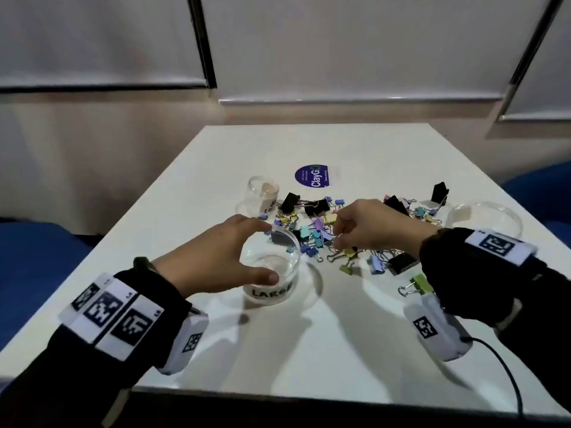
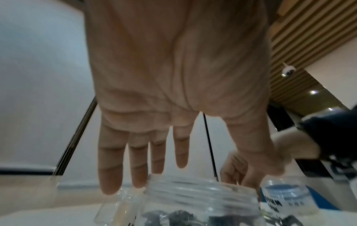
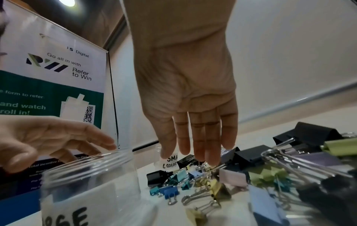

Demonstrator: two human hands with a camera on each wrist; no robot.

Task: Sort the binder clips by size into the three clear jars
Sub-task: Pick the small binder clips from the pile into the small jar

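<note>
Your left hand (image 1: 216, 257) arches over the mouth of the jar marked LARGE (image 1: 272, 273), fingers spread and relaxed, thumb at its near rim and fingertips at the far rim, likely to steady it while clips go in. In the left wrist view the fingers hang straight above the rim, closed on nothing. Your right hand (image 1: 370, 227) reaches down into the pile of binder clips (image 1: 324, 236) at mid-table; the head view suggests curled fingers among the clips, the right wrist view shows them long and close together just above the pile, so whether they pinch one cannot be told.

The clips (black, blue, teal, yellow, lilac, green, in several sizes) lie loose in a band between the jars, almost all unsorted; dark shapes show through the LARGE jar's wall in the wrist views, though whether they lie inside or behind it is unclear. A second jar (image 1: 262, 196) with a partly hidden label stands at the far left of the pile, a third (image 1: 485, 217) at its right end, within reach of each hand.

All rests on a white table (image 1: 309, 350) bearing a round purple sticker (image 1: 312, 176), before pale roller blinds (image 1: 355, 47).
</note>
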